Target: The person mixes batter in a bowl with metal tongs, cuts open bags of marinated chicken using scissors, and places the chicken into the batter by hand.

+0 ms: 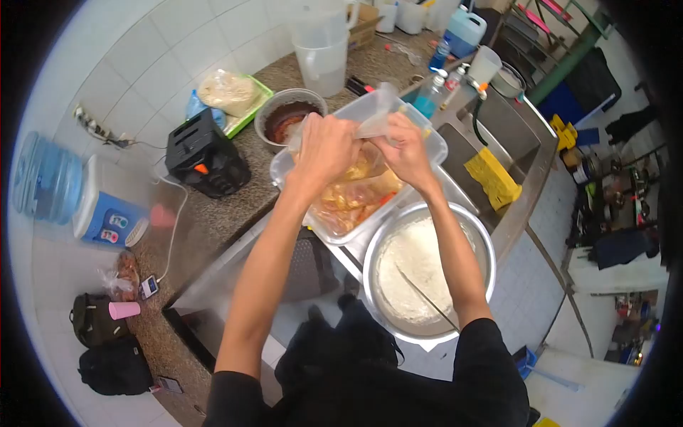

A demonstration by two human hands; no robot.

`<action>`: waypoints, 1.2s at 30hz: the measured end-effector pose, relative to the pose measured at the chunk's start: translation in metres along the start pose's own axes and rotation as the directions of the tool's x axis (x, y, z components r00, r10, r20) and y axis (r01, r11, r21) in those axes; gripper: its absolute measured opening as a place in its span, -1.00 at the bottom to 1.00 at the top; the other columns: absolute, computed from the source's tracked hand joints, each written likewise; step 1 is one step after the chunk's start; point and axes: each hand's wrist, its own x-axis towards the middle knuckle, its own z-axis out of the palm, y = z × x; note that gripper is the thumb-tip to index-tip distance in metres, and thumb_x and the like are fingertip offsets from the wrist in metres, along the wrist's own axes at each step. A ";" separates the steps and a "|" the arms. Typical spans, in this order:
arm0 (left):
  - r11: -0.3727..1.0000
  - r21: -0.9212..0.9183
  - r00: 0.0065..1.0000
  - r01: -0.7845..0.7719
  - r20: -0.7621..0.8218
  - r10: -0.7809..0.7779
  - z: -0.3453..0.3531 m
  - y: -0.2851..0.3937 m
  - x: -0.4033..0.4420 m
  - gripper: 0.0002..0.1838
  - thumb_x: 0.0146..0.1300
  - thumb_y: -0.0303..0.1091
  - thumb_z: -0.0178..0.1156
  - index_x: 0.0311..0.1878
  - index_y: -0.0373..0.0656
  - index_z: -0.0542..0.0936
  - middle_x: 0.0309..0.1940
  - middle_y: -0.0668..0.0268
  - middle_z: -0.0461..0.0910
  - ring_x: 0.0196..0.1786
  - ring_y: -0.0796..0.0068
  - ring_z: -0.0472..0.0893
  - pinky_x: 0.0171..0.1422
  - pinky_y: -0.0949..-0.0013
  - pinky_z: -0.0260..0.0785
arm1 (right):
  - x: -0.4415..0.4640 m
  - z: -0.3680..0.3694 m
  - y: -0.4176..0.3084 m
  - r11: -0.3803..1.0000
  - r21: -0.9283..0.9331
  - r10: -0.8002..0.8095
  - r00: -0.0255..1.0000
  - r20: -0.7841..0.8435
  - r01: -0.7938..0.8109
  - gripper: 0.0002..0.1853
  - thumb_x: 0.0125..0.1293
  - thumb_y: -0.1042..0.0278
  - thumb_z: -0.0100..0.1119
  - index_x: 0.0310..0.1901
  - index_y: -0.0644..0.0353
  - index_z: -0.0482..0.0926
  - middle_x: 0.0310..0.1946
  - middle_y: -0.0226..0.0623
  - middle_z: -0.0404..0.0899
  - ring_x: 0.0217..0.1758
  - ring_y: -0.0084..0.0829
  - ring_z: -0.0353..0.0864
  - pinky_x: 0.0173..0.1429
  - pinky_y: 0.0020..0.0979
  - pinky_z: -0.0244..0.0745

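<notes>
My left hand (329, 146) and my right hand (407, 155) are both closed on the gathered top of a clear plastic bag (378, 119), side by side. The bag is over a translucent plastic tub (435, 146). Inside the tub lie wet, orange-yellow pieces of food (348, 203) under clear plastic; their exact kind cannot be made out. Below my right forearm sits a large metal bowl (370, 274) of white, flour-like stuff (409, 260). A thin metal utensil (425, 297) leans in it, its end partly hidden by my arm.
Left of the tub are a bowl with dark red residue (274, 117), a black appliance (206, 153) and a green tray (262, 96) with a bag on it. Plastic pitchers (324, 64) stand behind. A steel sink (512, 153) with a yellow cloth (492, 178) lies to the right.
</notes>
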 end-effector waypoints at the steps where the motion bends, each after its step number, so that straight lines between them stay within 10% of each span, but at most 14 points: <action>1: 0.999 -0.054 1.000 -0.005 0.019 0.006 0.003 0.014 0.003 -0.85 -0.02 -0.27 0.39 -0.49 -0.14 0.72 -0.65 0.04 0.58 -0.50 -0.03 0.63 -0.20 0.05 0.49 | -0.010 -0.020 -0.007 0.998 -0.057 0.005 1.000 -0.022 -0.006 -0.79 0.22 0.50 0.32 -0.09 0.15 0.74 -0.16 -0.22 0.65 -0.05 -0.20 0.57 0.06 -0.28 0.45; 4: 0.983 -0.179 0.998 0.029 0.057 -0.019 -0.004 0.062 -0.001 -0.80 0.02 -0.21 0.39 -0.48 -0.15 0.73 -0.66 0.03 0.59 -0.54 -0.02 0.63 -0.39 0.02 0.47 | -0.057 -0.072 -0.029 0.977 -0.080 0.168 0.947 -0.275 -0.197 -0.63 0.26 0.52 0.29 0.12 0.20 0.64 0.12 -0.15 0.60 0.16 -0.26 0.59 0.28 -0.29 0.43; 6: 0.951 -0.287 0.992 0.114 -0.018 -0.124 -0.002 0.091 -0.012 -0.71 0.13 -0.10 0.39 -0.48 -0.14 0.73 -0.68 0.04 0.58 -0.55 0.00 0.64 -0.39 0.07 0.50 | -0.129 -0.096 -0.004 0.867 0.193 0.484 0.683 -0.547 -0.459 -0.52 0.56 0.10 0.00 0.37 0.17 0.39 0.35 -0.23 0.44 0.35 -0.30 0.45 0.40 -0.31 0.34; 8: 0.734 -0.590 0.936 0.338 0.126 -0.330 0.027 0.114 -0.028 -0.66 0.22 -0.02 0.36 -0.37 -0.14 0.77 -0.65 0.03 0.59 -0.56 0.04 0.64 -0.44 0.14 0.46 | -0.178 -0.095 -0.004 0.559 0.715 0.815 0.437 -0.380 -0.421 -0.36 0.56 -0.16 -0.09 0.45 0.14 0.28 0.44 -0.24 0.35 0.43 -0.30 0.38 0.44 -0.27 0.31; 10: 0.228 -0.958 0.916 0.177 0.076 -0.395 0.081 0.148 -0.046 -0.67 0.26 -0.04 0.35 -0.20 -0.12 0.80 -0.61 -0.02 0.61 -0.59 0.19 0.63 -0.48 0.19 0.40 | -0.216 -0.080 -0.006 0.100 0.994 0.792 0.608 -0.060 -0.032 -0.28 0.54 -0.28 -0.18 0.49 0.11 0.21 0.46 -0.25 0.31 0.47 -0.29 0.33 0.49 -0.21 0.28; 12: 0.375 -0.848 0.922 0.374 0.296 -0.250 0.098 0.155 -0.065 -0.70 0.27 -0.12 0.33 -0.05 -0.08 0.79 -0.58 0.05 0.65 -0.58 0.43 0.63 -0.46 0.23 0.42 | -0.237 -0.074 -0.003 0.278 0.954 0.850 0.491 -0.191 -0.111 -0.29 0.55 -0.27 -0.21 0.49 0.12 0.21 0.45 -0.25 0.32 0.47 -0.28 0.34 0.52 -0.16 0.27; 19: -0.079 -0.891 0.885 0.448 0.454 -0.103 0.148 0.160 -0.112 -0.77 0.35 -0.31 0.33 -0.03 -0.20 0.74 -0.03 0.29 0.73 0.08 0.51 0.62 0.26 0.34 0.43 | -0.285 -0.110 -0.049 0.520 0.699 0.852 0.242 -0.464 -0.491 -0.32 0.59 -0.17 -0.21 0.53 0.12 0.12 0.41 -0.16 0.31 0.37 -0.17 0.45 0.41 -0.07 0.43; 25: -0.049 -0.829 0.826 0.557 0.559 -0.063 0.180 0.162 -0.151 -0.73 0.36 -0.30 0.32 0.06 -0.16 0.73 0.03 0.26 0.73 0.14 0.43 0.64 0.27 0.33 0.45 | -0.310 -0.124 -0.056 0.614 0.095 0.601 0.386 -0.700 -0.784 -0.56 0.63 0.11 -0.17 0.09 0.31 0.60 -0.04 -0.25 0.59 0.04 -0.30 0.54 0.15 -0.29 0.43; 28: -0.003 -0.798 0.792 0.603 0.599 -0.121 0.197 0.157 -0.166 -0.71 0.37 -0.28 0.32 0.08 -0.16 0.72 0.02 0.23 0.74 0.11 0.44 0.66 0.20 0.35 0.49 | -0.285 -0.115 -0.083 0.581 -0.335 0.395 0.617 -0.681 -0.742 -0.64 0.63 0.17 -0.10 0.01 0.31 0.59 -0.15 -0.35 0.52 -0.10 -0.47 0.51 0.07 -0.44 0.40; 36: 0.016 -0.810 0.806 0.587 0.582 -0.112 0.162 0.129 -0.168 -0.69 0.35 -0.27 0.33 0.09 -0.19 0.71 0.04 0.22 0.72 0.08 0.46 0.67 0.05 0.36 0.54 | -0.261 -0.087 -0.115 0.628 -0.124 0.375 0.438 -0.817 -0.768 -0.63 0.61 0.21 -0.14 -0.06 0.33 0.61 -0.14 -0.27 0.56 -0.02 -0.40 0.49 0.11 -0.37 0.38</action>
